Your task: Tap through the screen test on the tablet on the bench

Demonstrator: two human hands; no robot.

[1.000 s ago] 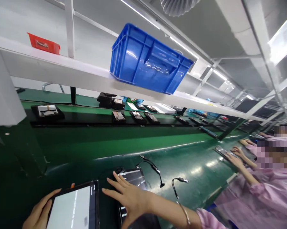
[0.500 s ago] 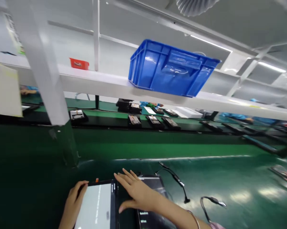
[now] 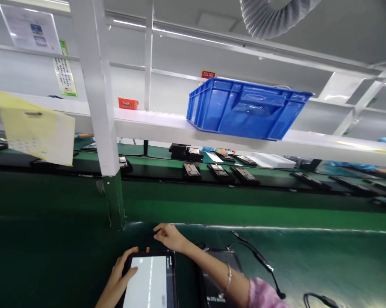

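Lit tablet (image 3: 149, 282) lies on green worktop (image 3: 51, 256), its lower part cut off by the frame. Left hand (image 3: 117, 276) grips its left edge, thumb on bezel. Right hand (image 3: 168, 235) sits past the top edge, fingers bunched; contents unclear. Dark tablet (image 3: 221, 267) is half hidden by the forearm.

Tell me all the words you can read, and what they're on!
Nothing reads clearly.
Red sign: too small.
White poster: blurred.
Yellow-green notice: too small.
Hanging yellow sheet: faint, unreadable.
Dark tablet: white letters, blurred.
Lit tablet in left hand: no readable words.
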